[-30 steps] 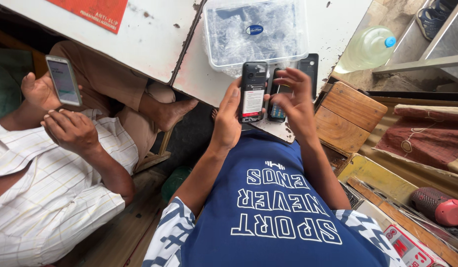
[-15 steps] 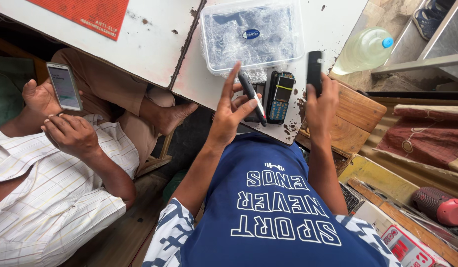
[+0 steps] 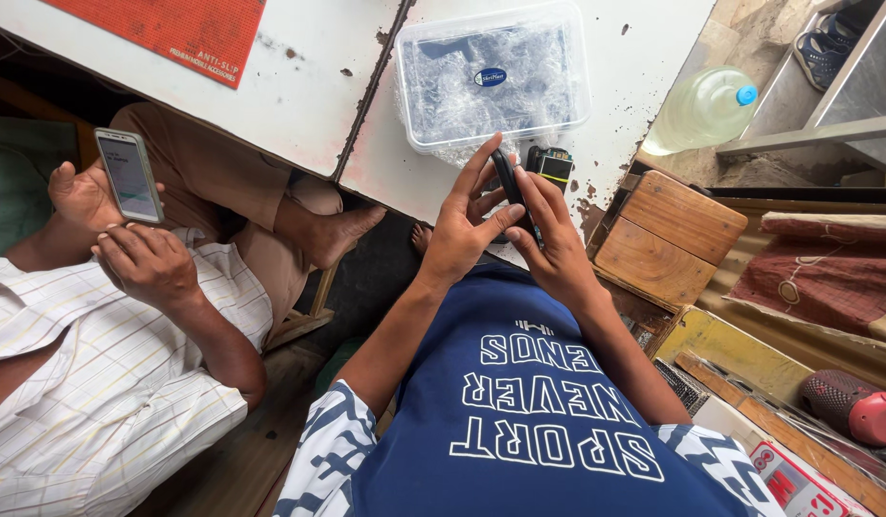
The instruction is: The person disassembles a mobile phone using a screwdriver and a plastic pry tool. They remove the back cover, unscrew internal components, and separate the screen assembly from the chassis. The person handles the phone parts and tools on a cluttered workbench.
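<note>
- The table (image 3: 299,86) is white and chipped, split by a dark seam, and fills the top of the view; a red mat (image 3: 189,29) lies at its upper left corner.
- A second person sits at the left in a striped shirt (image 3: 79,383), holding a smartphone (image 3: 129,175) upright in one hand, with the other hand just below it.
- The clear plastic box (image 3: 495,77) with a lid stands on the table, just above the person's own hands; crumpled clear wrapping shows through it.
- A large water bottle (image 3: 696,110) with a blue cap lies on the ground beyond the table's right edge, above a wooden block (image 3: 668,235).
- The left hand (image 3: 462,235) is raised over the table edge, fingers spread and stretched upward, with the thumb and palm against the left side of the phone.
- The right hand (image 3: 553,239) closes in from the right, its fingers pressed together along the phone's right edge, thumb side hidden.
- The phone (image 3: 512,187) is a small dark slab, held edge-on and upright between both hands, just below the box.
- A second small device (image 3: 550,168), dark with a yellowish part, lies on the table touching the right hand's fingertips, just right of the phone.
</note>
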### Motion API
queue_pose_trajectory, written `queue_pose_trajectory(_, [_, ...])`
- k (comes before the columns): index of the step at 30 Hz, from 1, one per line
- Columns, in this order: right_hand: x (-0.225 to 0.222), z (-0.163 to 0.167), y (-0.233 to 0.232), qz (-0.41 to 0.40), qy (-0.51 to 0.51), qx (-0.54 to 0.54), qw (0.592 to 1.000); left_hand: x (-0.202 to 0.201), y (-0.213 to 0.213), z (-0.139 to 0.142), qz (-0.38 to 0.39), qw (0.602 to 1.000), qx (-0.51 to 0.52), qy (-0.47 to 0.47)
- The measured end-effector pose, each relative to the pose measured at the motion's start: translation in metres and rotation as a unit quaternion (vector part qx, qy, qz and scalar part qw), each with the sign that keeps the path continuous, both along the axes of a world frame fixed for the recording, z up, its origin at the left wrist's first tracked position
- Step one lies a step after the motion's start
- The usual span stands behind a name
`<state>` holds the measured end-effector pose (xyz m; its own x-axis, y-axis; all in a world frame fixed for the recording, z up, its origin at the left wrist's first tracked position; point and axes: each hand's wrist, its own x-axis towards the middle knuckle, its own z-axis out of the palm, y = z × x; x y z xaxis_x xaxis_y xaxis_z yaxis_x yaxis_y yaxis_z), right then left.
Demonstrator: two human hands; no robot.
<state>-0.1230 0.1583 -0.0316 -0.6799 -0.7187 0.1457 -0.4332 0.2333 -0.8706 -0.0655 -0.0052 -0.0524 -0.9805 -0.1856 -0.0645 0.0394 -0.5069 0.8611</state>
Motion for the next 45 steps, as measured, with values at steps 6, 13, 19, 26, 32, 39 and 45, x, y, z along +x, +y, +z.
queue_pose_trajectory(6, [-0.005,0.002,0.006,-0.017,-0.107,0.048,0.993,-0.005,0.006,0.006,0.066,0.99,-0.122,0.003])
queue_pose_trajectory(13, [-0.008,-0.003,0.02,0.018,-0.33,-0.132,0.935,-0.015,-0.014,0.002,0.072,0.997,0.009,-0.041])
queue_pose_trajectory(19, [-0.013,-0.005,0.03,-0.034,-0.444,-0.182,0.876,-0.02,-0.017,0.014,0.058,0.997,0.021,-0.041])
queue_pose_trajectory(26, [-0.009,-0.002,0.038,-0.075,-0.475,-0.172,0.86,-0.047,-0.006,0.043,-0.051,0.998,0.039,-0.025])
queue_pose_trajectory(32, [0.009,0.008,0.046,-0.121,-0.392,-0.173,0.895,-0.065,0.026,0.054,-0.071,0.996,0.002,-0.057])
queue_pose_trajectory(39, [0.052,0.008,0.078,-0.368,-0.166,-0.003,0.915,-0.071,0.096,0.06,-0.234,0.971,-0.041,-0.019])
queue_pose_trajectory(45, [0.133,0.006,0.119,-0.482,-0.178,-0.042,0.857,-0.046,0.165,0.038,-0.393,0.917,-0.056,-0.047])
